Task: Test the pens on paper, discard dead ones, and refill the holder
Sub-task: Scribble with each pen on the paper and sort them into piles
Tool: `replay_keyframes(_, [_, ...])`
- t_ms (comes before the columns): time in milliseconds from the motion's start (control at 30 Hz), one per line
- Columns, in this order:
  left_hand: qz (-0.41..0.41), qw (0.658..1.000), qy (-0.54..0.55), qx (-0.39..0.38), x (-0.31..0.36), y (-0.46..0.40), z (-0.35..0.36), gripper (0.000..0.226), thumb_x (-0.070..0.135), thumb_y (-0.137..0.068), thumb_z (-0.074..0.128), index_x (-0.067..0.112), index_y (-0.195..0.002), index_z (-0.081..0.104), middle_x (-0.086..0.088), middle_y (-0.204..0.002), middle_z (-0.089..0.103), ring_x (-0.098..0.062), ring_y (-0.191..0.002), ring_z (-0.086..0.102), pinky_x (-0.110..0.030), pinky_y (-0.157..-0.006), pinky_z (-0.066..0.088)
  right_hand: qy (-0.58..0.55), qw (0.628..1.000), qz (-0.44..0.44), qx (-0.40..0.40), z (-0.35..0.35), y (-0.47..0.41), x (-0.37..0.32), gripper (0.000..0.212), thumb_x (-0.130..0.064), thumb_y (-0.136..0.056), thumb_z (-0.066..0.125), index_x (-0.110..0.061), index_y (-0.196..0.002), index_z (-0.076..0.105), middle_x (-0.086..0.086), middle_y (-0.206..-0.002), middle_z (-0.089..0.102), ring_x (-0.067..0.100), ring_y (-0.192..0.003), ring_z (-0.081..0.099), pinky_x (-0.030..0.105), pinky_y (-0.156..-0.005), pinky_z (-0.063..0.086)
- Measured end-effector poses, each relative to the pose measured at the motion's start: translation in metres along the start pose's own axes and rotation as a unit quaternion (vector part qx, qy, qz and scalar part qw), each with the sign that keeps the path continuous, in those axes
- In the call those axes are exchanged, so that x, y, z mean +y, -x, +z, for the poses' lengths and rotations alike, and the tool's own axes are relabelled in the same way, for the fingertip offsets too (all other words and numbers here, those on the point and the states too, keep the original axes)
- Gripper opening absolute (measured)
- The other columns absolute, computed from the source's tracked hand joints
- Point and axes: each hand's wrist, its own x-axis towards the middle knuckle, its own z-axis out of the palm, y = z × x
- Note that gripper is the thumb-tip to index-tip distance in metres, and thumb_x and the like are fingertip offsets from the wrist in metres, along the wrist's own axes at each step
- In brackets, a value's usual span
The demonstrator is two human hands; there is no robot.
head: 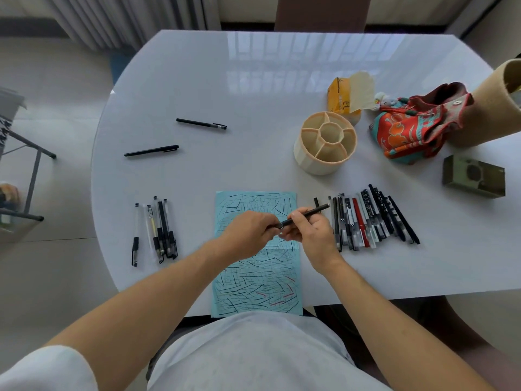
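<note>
Gripping a slim black pen (pixel 306 214) with both hands above the scribbled light-blue paper sheet (pixel 255 280).
Left hand (pixel 249 228) fingers pinch its 8 o'clock end; right hand (pixel 308 230) fingers curl round the barrel.

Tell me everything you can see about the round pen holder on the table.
The pen holder is a cream, plastic-looking cylinder standing upright on the white table, beyond the row of pens at the right. Its outer wall looks faceted. Inside, a central well is ringed by wedge-shaped compartments split by thin walls. Every compartment in view is empty. A yellow tissue pack sits just behind it; whether they touch is unclear. Neither hand is near it.
</note>
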Motion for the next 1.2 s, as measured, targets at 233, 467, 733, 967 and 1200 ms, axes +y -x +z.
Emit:
replay_keyframes(233, [-0.004, 1.0, 0.024, 0.002, -0.002, 0.006, 0.007, 0.02, 0.026, -0.098, 0.056, 0.016, -0.083, 0.064, 0.004, -0.07, 0.066, -0.016, -0.062, 0.057, -0.035, -0.057, 0.044, 0.035, 0.999, 0.022, 0.016, 0.008, 0.002, 0.01, 0.021, -0.018, -0.106, 0.056, -0.003, -0.095, 0.065, 0.012, -0.07, 0.071, 0.027, -0.062, 0.066, 0.032, -0.063, 0.059])
replay_keyframes(467, [-0.027, 0.999, -0.027, -0.013, -0.03, 0.021, 0.022, 0.052, 0.047, -0.093, 0.063, 0.026, -0.139, 0.05, 0.006, -0.141, 0.054, -0.014, -0.137, 0.04, -0.035, -0.114, 0.037, 0.369, 0.927, 0.06, 0.034, -0.03, -0.027, -0.008, 0.037, -0.042, -0.104, 0.053, -0.012, -0.084, 0.061, 0.007, -0.073, 0.068, 0.018, -0.062, 0.061, 0.039, -0.058, 0.055])
replay_keyframes(733, [-0.077, 0.982, -0.164, -0.045, -0.057, 0.042, 0.029, 0.077, 0.041, -0.084, 0.067, 0.031, -0.151, 0.032, -0.005, -0.166, 0.014, -0.029, -0.154, 0.006, -0.045, -0.124, 0.015, 0.635, 0.766, 0.082, 0.06, -0.056, -0.049, 0.003, 0.027, -0.034, -0.097, 0.061, -0.019, -0.119, 0.058, 0.006, -0.104, 0.069, 0.02, -0.084, 0.059, 0.032, -0.067, 0.048])
replay_keyframes(967, [-0.076, 0.986, -0.146, -0.019, -0.072, 0.044, 0.026, 0.08, 0.044, -0.077, 0.074, 0.036, -0.147, 0.035, -0.002, -0.165, 0.016, -0.026, -0.152, 0.01, -0.046, -0.122, 0.016, 0.503, 0.861, -0.057, 0.053, 0.018, -0.109, -0.041, 0.02, -0.023, -0.09, 0.065, -0.019, -0.11, 0.065, -0.007, -0.079, 0.063, 0.02, -0.078, 0.062, 0.031, -0.071, 0.044])
replay_keyframes(1200, [-0.084, 0.99, -0.117, 0.004, -0.09, 0.042, 0.021, 0.078, 0.046, -0.08, 0.072, 0.038, -0.147, 0.033, 0.0, -0.167, 0.013, -0.025, -0.154, 0.006, -0.046, -0.124, 0.012, 0.572, 0.795, -0.184, -0.084, 0.176, -0.223, -0.085, 0.036, -0.02, -0.099, 0.052, -0.017, -0.133, 0.063, 0.007, -0.134, 0.062, 0.028, -0.118, 0.06, 0.038, -0.103, 0.047])
